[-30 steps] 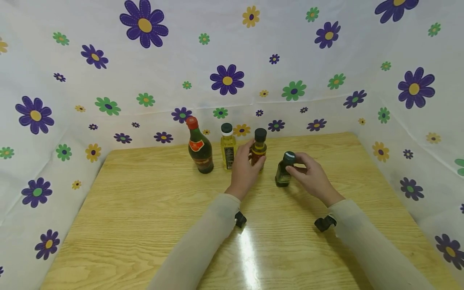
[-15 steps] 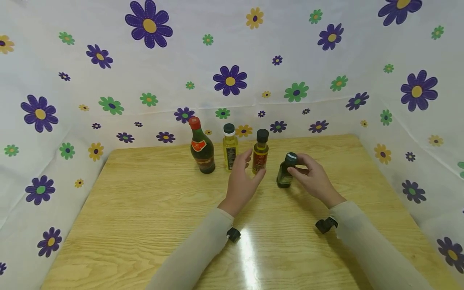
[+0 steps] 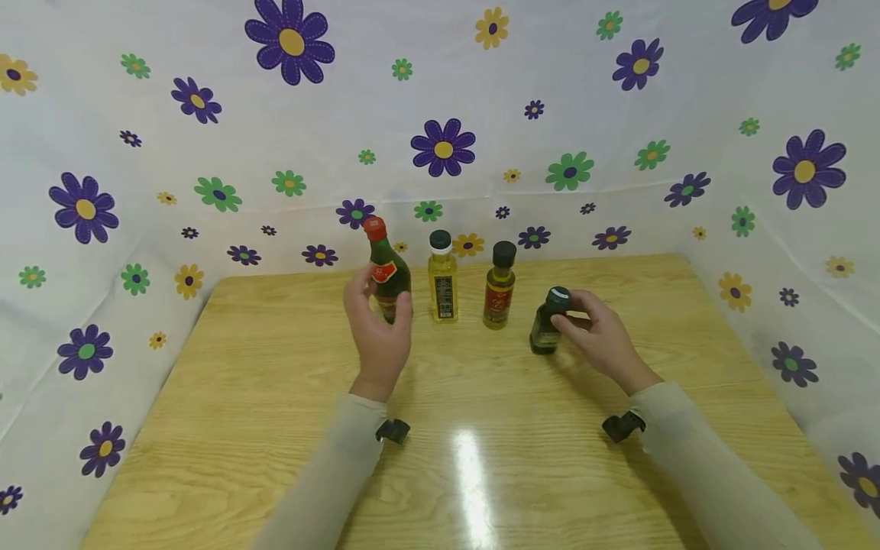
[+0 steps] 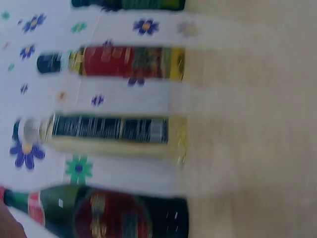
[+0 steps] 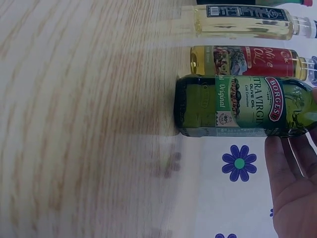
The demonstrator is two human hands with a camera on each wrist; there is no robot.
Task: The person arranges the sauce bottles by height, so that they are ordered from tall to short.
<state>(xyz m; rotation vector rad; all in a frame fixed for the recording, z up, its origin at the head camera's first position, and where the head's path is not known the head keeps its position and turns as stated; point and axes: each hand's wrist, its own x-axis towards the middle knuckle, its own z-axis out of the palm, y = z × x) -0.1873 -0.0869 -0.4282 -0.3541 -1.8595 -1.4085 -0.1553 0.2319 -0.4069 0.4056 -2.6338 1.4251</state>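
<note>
My right hand (image 3: 605, 336) holds a dark green olive oil bottle (image 5: 242, 106) by its upper part, thumb on the near side. The bottle stands upright on the table. My left hand (image 3: 378, 336) is at a larger dark green bottle (image 3: 392, 279) with a red cap, its thumb and fingers spread to either side of the bottle and overlapping it in the head view. Between the hands stand a pale yellow oil bottle (image 3: 444, 286) with a black label and an olive oil bottle with a red label (image 3: 498, 294), both upright and untouched.
The bottles stand in a rough row toward the back of the wooden table (image 3: 275, 428). A white cloth with printed flowers (image 3: 440, 84) rises behind the table and along both sides. Light glares off the tabletop (image 3: 474, 489) in front.
My left hand has let go of the red-labelled olive oil bottle and moved left to the red-capped bottle. My right hand keeps its hold on the green olive oil bottle.
</note>
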